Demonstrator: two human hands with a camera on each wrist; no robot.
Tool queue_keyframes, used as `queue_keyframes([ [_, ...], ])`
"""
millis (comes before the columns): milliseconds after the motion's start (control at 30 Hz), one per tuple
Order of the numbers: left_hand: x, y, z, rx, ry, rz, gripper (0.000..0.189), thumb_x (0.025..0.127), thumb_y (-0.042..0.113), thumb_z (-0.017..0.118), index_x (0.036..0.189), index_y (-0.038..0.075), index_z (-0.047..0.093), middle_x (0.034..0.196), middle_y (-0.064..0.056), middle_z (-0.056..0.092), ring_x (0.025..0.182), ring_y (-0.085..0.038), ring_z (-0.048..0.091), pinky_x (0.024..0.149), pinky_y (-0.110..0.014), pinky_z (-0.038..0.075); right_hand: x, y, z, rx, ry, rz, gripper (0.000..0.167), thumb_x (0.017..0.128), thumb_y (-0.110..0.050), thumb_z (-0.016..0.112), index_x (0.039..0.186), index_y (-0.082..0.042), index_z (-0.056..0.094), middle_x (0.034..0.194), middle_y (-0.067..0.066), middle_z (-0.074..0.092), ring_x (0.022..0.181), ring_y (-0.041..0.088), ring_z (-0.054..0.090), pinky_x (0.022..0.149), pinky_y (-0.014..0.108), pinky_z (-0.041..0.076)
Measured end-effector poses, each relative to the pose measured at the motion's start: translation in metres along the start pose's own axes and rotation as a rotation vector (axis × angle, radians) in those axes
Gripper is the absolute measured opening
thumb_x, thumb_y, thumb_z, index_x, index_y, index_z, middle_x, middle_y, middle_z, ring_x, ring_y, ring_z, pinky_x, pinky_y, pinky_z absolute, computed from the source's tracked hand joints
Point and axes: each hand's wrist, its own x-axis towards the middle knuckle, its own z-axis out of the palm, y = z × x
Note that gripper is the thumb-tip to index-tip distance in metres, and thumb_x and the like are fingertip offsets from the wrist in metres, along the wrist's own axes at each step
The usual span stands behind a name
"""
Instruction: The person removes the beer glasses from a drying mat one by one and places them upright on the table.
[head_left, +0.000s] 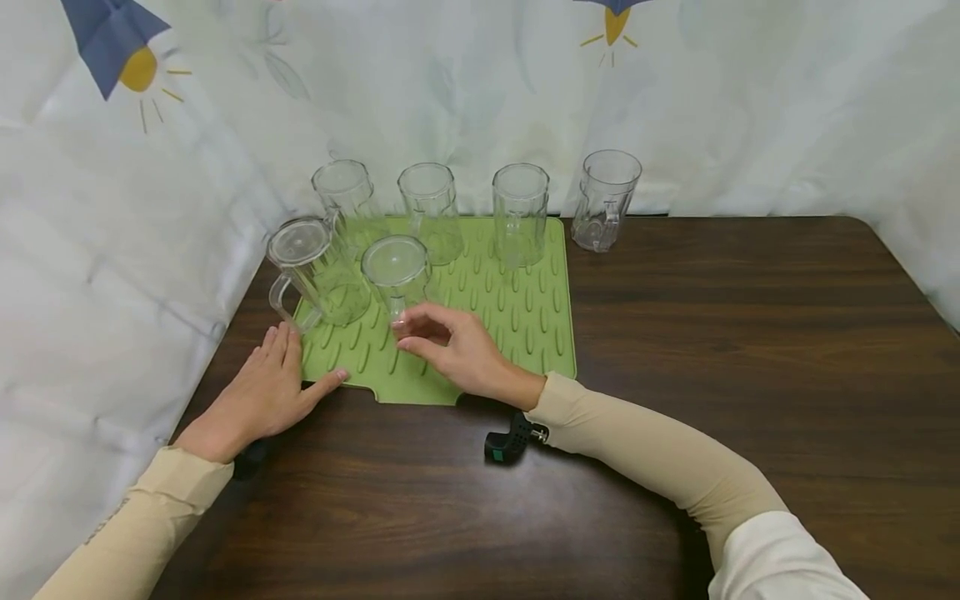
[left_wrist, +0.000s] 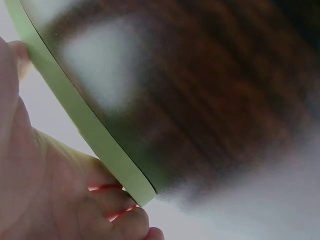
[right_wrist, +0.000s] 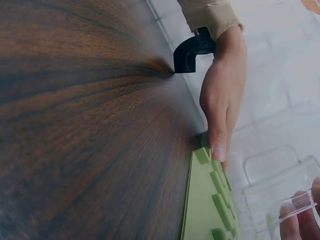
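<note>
My right hand (head_left: 461, 350) pinches the handle of a clear glass mug (head_left: 396, 265) over the front part of a green ribbed mat (head_left: 536, 333). In the right wrist view, the fingertips (right_wrist: 292, 222) are at the transparent handle. My left hand (head_left: 262, 387) rests at the mat's front left corner, fingers extended and thumb along the front edge. The left wrist view shows that palm against the mat's green edge (left_wrist: 80, 117). Close beyond the left fingers is another clear mug (head_left: 330, 279), its handle toward the left.
Along the back of the mat stand three more clear mugs: left (head_left: 347, 196), middle (head_left: 431, 208) and right (head_left: 521, 212). One mug (head_left: 606, 200) stands on the dark wooden table (head_left: 712, 333) just right of the mat. A patterned white curtain (head_left: 465, 92) hangs behind.
</note>
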Motion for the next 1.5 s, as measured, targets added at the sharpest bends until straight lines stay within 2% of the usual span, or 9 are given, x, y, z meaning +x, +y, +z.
queue_keyframes([
  [233, -0.001, -0.001, 0.001, -0.010, 0.003, 0.001, 0.116, 0.102, 0.073, 0.037, 0.154, -0.025, 0.003, 0.161, -0.050, 0.000, 0.152, -0.064, 0.005, 0.122, -0.075, 0.016, -0.001, 0.000, -0.003, 0.015, 0.015, 0.026, 0.022, 0.095, -0.004, 0.073, 0.116, 0.000, 0.070, 0.116, 0.021, 0.075, 0.102, 0.022, 0.074, 0.090, 0.025, 0.062],
  [400, -0.002, -0.003, 0.002, -0.015, 0.000, 0.002, 0.115, 0.102, 0.072, 0.038, 0.155, -0.024, 0.003, 0.162, -0.049, -0.001, 0.152, -0.064, 0.005, 0.122, -0.076, 0.016, -0.001, -0.004, -0.009, 0.055, 0.034, 0.030, 0.019, 0.095, -0.002, 0.071, 0.114, 0.001, 0.069, 0.113, 0.023, 0.075, 0.101, 0.025, 0.075, 0.093, 0.026, 0.062],
  [567, -0.001, -0.004, 0.001, -0.012, -0.004, 0.005, 0.116, 0.102, 0.073, 0.038, 0.155, -0.024, 0.003, 0.162, -0.048, -0.002, 0.153, -0.064, 0.004, 0.122, -0.076, 0.016, -0.003, -0.006, -0.014, 0.063, 0.039, 0.035, 0.019, 0.095, -0.001, 0.071, 0.114, 0.001, 0.069, 0.113, 0.022, 0.075, 0.100, 0.020, 0.075, 0.094, 0.028, 0.062],
  [700, -0.002, -0.003, 0.000, -0.014, -0.008, 0.000, 0.116, 0.102, 0.073, 0.038, 0.155, -0.023, 0.002, 0.162, -0.048, -0.002, 0.152, -0.064, 0.004, 0.122, -0.076, 0.016, -0.006, -0.005, -0.017, 0.055, 0.031, 0.046, 0.019, 0.095, -0.001, 0.072, 0.113, 0.001, 0.069, 0.112, 0.022, 0.074, 0.098, 0.017, 0.074, 0.092, 0.037, 0.064],
  [833, -0.002, -0.002, 0.001, -0.017, -0.007, 0.001, 0.116, 0.102, 0.073, 0.038, 0.156, -0.023, 0.002, 0.163, -0.048, -0.002, 0.153, -0.064, 0.004, 0.122, -0.076, 0.015, -0.009, -0.004, -0.022, 0.067, 0.026, 0.063, 0.019, 0.095, 0.001, 0.071, 0.114, 0.002, 0.069, 0.113, 0.024, 0.074, 0.097, 0.020, 0.075, 0.090, 0.046, 0.064],
  [1033, -0.001, -0.003, 0.001, -0.015, -0.013, 0.007, 0.117, 0.101, 0.074, 0.037, 0.156, -0.023, 0.001, 0.163, -0.047, -0.004, 0.153, -0.063, 0.002, 0.122, -0.076, 0.014, -0.014, -0.004, -0.030, 0.064, 0.029, 0.056, 0.017, 0.096, 0.002, 0.069, 0.113, 0.004, 0.068, 0.112, 0.025, 0.073, 0.100, 0.029, 0.074, 0.091, 0.035, 0.064],
  [1200, 0.001, -0.003, -0.001, -0.009, 0.001, 0.020, 0.116, 0.102, 0.073, 0.039, 0.156, -0.023, 0.001, 0.163, -0.047, -0.003, 0.153, -0.064, 0.003, 0.121, -0.076, 0.015, -0.016, -0.008, -0.038, 0.066, 0.044, 0.035, 0.015, 0.096, 0.003, 0.068, 0.111, 0.003, 0.069, 0.109, 0.023, 0.073, 0.099, 0.032, 0.073, 0.091, 0.034, 0.064],
  [1233, 0.001, -0.003, -0.001, -0.009, 0.003, 0.021, 0.116, 0.102, 0.073, 0.039, 0.156, -0.023, 0.002, 0.163, -0.047, -0.003, 0.153, -0.064, 0.003, 0.121, -0.076, 0.016, -0.017, -0.008, -0.040, 0.064, 0.043, 0.035, 0.015, 0.096, 0.003, 0.068, 0.111, 0.003, 0.069, 0.109, 0.022, 0.073, 0.099, 0.030, 0.074, 0.091, 0.034, 0.064],
  [1500, 0.000, -0.005, -0.002, -0.030, -0.008, 0.019, 0.117, 0.101, 0.072, 0.042, 0.156, -0.023, 0.001, 0.163, -0.047, -0.003, 0.153, -0.064, 0.003, 0.122, -0.076, 0.015, -0.022, -0.007, -0.048, 0.039, 0.021, 0.038, 0.014, 0.097, 0.000, 0.069, 0.110, 0.000, 0.069, 0.109, 0.019, 0.073, 0.102, 0.037, 0.074, 0.089, 0.032, 0.063],
])
